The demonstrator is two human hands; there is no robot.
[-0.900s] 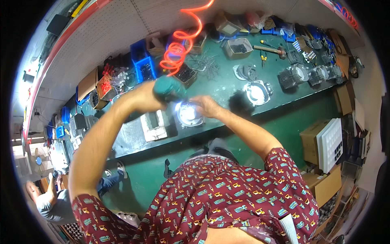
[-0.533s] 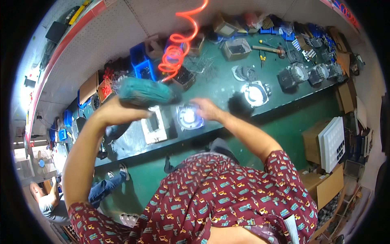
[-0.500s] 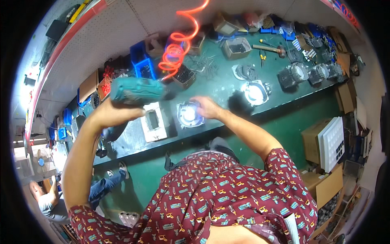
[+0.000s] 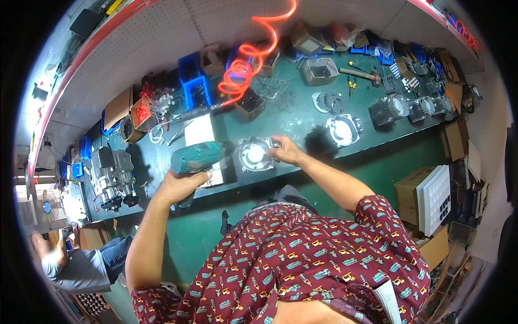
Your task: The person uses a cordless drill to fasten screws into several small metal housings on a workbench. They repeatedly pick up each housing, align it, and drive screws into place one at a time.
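Note:
My left hand [image 4: 181,188] is wrapped round the grip of a teal cordless drill [image 4: 195,157]. The drill lies level above the bench, its dark front end pointing right at a metal motor end cover [image 4: 258,155]. Whether the tip touches the cover cannot be made out. My right hand [image 4: 286,150] grips the cover's right edge with bent fingers. A pale round centre shows in the cover, which sits on the bench. Under and behind the drill is a white block-like frame [image 4: 198,129], partly hidden by it.
On the green bench [image 4: 286,121], a second end cover [image 4: 343,131] and finned motor housings [image 4: 389,109] stand to the right. Blue bins [image 4: 197,93], a hammer [image 4: 360,74] and a coiled orange air hose [image 4: 237,78] are farther back. Another person [image 4: 81,267] is at lower left.
The drill in my left hand has come down and to the right, toward the end cover. My right hand stays at the cover's edge. The whole view has shifted slightly.

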